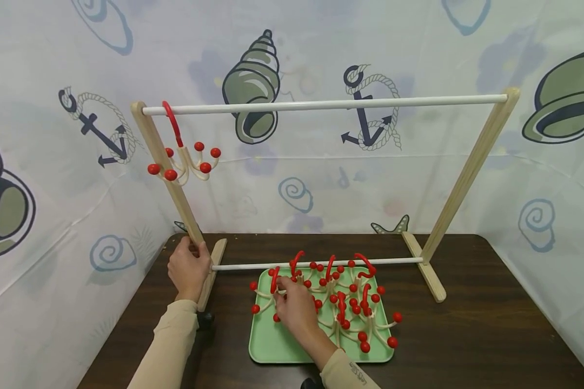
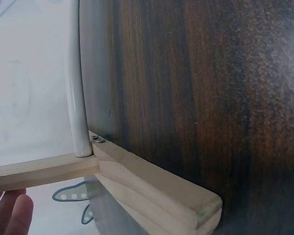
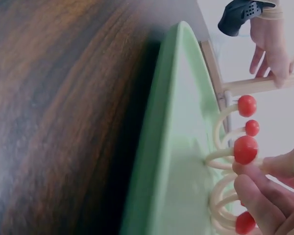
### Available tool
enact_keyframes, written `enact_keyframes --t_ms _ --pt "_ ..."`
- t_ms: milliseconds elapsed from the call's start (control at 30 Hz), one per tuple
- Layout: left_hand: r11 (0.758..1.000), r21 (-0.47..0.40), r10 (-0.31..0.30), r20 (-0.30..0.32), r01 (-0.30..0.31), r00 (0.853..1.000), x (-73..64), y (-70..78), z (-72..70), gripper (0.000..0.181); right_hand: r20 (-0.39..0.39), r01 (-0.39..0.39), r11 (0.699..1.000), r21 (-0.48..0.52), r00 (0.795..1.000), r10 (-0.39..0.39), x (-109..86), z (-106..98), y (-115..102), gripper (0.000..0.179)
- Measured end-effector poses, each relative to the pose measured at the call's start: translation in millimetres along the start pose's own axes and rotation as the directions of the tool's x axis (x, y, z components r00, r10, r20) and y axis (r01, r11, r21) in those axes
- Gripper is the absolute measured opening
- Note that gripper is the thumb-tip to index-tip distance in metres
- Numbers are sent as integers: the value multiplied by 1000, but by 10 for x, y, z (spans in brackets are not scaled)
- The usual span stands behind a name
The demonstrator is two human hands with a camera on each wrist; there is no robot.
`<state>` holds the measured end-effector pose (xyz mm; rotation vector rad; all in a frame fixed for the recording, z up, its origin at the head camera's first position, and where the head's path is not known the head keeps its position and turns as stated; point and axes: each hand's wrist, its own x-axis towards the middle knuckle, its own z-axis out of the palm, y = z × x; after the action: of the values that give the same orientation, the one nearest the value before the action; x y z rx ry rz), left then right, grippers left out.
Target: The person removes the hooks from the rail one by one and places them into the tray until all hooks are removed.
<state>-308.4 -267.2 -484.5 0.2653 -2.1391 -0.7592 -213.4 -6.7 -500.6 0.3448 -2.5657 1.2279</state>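
My right hand (image 1: 299, 310) reaches over the green tray (image 1: 272, 346), its thumb and fingers pinching a chandelier-shaped hanger (image 3: 218, 129) at its stem. This hanger has a red hook and curved cream arms tipped with red balls. Several more such hangers (image 1: 340, 319) stand crowded on the tray to the right. At the rack's left side, my left hand (image 1: 190, 268) grips the lower part of the wooden post (image 2: 44, 171), thumb and fingers on either side of it. Another hanger (image 1: 185, 162) hangs by its hook from the white top rod (image 1: 292, 106), near the left end.
The rack's lower white rod (image 1: 253, 266) runs just behind the tray. A right wooden post (image 1: 472, 173) and its foot (image 1: 425, 270) stand beyond the tray. A patterned curtain (image 1: 302, 54) closes off the back and sides of the dark wooden table (image 1: 482, 324).
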Motion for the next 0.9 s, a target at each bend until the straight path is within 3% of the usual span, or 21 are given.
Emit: enact_keyframes --t_ms 300,500,767,900 --pt "1000 1 10 -2 -10 1000 25 8 -25 18 106 -40 998 43 994 35 -19 -211 -141 39" --pt "1000 5 0 4 0 1000 14 -8 -18 19 113 -8 1000 13 994 6 -66 -446 -324 44" --pt "1000 -6 -1 2 1 1000 -5 1 -4 19 54 126 992 1 991 -126 56 -871 -693 40" --pt "1000 -7 -4 7 4 1000 -15 15 8 19 0 265 964 7 964 -265 274 -1064 -914 35"
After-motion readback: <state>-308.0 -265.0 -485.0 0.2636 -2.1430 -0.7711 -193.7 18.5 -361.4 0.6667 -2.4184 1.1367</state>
